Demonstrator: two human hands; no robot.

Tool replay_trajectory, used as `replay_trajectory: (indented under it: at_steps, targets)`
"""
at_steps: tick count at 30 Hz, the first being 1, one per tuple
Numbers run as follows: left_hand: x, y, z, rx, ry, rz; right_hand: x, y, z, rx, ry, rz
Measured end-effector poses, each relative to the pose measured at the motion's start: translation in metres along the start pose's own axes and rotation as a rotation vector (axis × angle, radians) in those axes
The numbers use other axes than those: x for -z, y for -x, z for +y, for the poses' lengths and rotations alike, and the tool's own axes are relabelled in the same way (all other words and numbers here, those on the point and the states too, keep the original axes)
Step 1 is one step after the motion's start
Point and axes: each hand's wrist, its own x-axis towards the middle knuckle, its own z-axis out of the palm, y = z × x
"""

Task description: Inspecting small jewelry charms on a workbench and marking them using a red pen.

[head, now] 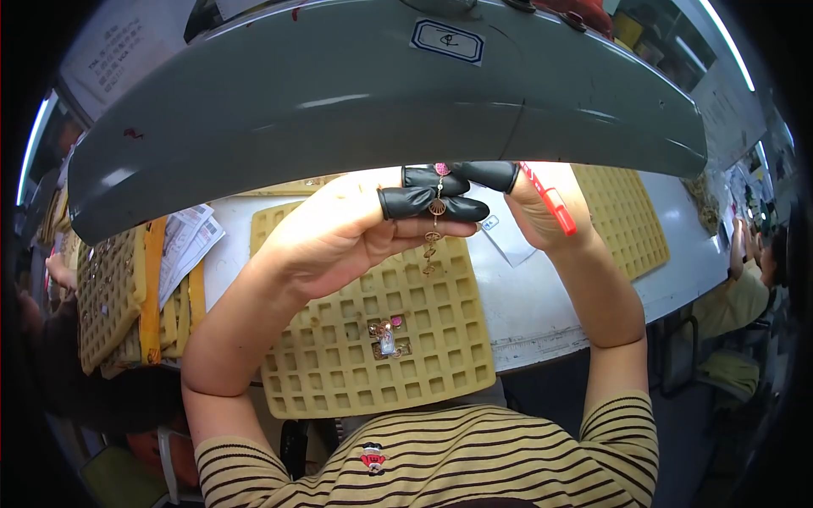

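Observation:
A thin rose-gold chain with round openwork charms (436, 207) and one pink disc hangs across the fingers of my left hand (356, 232), which pinches it. Black finger cots cover several of my fingertips. My right hand (550, 203) holds a red pen (557, 213) against its palm, and its black-covered finger reaches the pink disc at the chain's top. The tops of both hands are hidden under a grey lamp hood (381, 95). Below them lies a yellow foam tray (305, 381) of square pockets. A few charms and a small tag (387, 343) sit in its middle pockets.
Stacked foam trays (111, 298) holding jewelry and some printed papers (187, 244) stand at left. Another foam tray (625, 222) lies at right on the white table (540, 317). A white slip (511, 244) lies between the trays. Other people work at both sides.

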Motion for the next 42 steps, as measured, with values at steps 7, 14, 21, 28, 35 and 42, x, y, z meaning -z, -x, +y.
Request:
replay_trajectory:
  at_steps: [7, 14, 21, 28, 35, 42]
  targets:
    - [-0.008, 0.000, 0.004, 0.013, 0.039, -0.007, -0.007, -0.001, -0.009, -0.010, -0.188, -0.067]
    - [-0.007, -0.001, 0.001, 0.029, 0.065, 0.002, -0.003, -0.006, -0.014, 0.009, -0.266, -0.070]
    - [-0.006, -0.002, -0.001, 0.079, 0.077, 0.020, 0.007, -0.008, -0.008, 0.047, -0.279, -0.133]
    - [-0.006, -0.002, -0.003, 0.075, 0.098, 0.025, 0.012, -0.010, -0.003, 0.079, -0.256, -0.154]
    - [-0.011, -0.003, -0.001, 0.096, -0.032, 0.058, 0.010, -0.008, -0.005, 0.074, -0.257, -0.156]
    - [-0.009, -0.002, -0.004, 0.116, 0.000, 0.040, 0.012, -0.010, -0.004, 0.093, -0.285, -0.159]
